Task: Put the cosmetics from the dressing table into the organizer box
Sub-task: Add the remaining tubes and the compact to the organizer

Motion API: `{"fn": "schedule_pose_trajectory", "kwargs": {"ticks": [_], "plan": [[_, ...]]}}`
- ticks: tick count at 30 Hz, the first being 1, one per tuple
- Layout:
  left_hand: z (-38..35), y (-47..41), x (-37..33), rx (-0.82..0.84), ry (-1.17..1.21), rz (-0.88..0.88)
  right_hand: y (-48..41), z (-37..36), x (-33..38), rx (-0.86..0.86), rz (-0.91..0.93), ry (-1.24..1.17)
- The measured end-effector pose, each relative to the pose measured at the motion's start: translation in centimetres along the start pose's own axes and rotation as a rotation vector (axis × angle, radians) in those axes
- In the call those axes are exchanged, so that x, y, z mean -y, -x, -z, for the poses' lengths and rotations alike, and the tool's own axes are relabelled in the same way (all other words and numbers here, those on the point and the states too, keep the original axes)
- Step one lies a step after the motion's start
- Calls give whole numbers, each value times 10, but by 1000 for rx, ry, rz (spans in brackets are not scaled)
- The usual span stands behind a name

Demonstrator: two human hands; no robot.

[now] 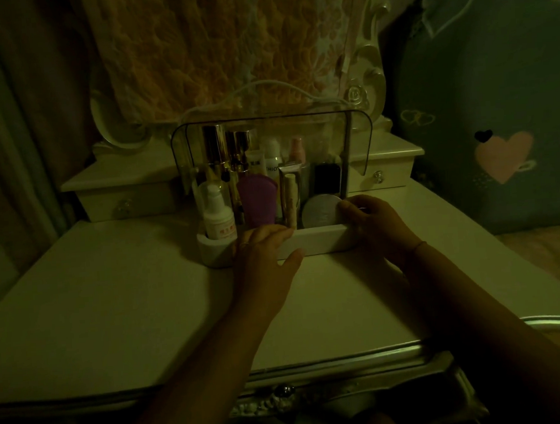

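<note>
The fingers (348, 206) of the right hand (376, 227) pinch the right rim of a round silver compact (319, 211), which stands on edge in the front right compartment of the organizer box (316, 240). The fingers (273, 233) of the left hand (265, 265) hold nothing: they lie loosely curled on the box's low front wall, with the thumb spread out on the counter (97, 305) just before it.

The pale counter takes up most of the view, and its near edge carries a silver trim. The organizer box sits at the middle of the counter's far edge, between two small raised drawers. Its clear lid (356, 141) is swung up and open above the contents.

Inside the box, tall gold-capped bottles (217, 150) stand at the back left, with white tubes and a pink-topped bottle beside them toward the right. A dark square jar (327, 176) stands behind the compact. In the front row, a white pump bottle (218, 215) fills the left corner, a purple pouch (258, 198) sits next to it, and a slim beige tube (291, 199) stands upright between the pouch and the compact.

The light is dim, so the labels cannot be read clearly.
</note>
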State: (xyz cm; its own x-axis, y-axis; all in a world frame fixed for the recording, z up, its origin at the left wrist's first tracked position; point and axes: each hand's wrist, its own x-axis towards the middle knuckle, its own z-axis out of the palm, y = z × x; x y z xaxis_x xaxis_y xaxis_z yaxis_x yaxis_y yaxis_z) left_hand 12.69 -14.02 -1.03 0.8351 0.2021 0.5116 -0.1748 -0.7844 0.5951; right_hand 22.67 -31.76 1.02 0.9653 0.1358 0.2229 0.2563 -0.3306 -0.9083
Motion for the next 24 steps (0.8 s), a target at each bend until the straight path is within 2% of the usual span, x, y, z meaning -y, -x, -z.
{"fn": "schedule_pose_trajectory", "kwargs": {"ticks": [4, 24], "plan": [[0, 0, 0, 2, 15, -1, 3, 3, 4, 38, -9, 12], [-2, 0, 0, -23, 33, -1, 9, 2, 8, -24, 8, 9]]}}
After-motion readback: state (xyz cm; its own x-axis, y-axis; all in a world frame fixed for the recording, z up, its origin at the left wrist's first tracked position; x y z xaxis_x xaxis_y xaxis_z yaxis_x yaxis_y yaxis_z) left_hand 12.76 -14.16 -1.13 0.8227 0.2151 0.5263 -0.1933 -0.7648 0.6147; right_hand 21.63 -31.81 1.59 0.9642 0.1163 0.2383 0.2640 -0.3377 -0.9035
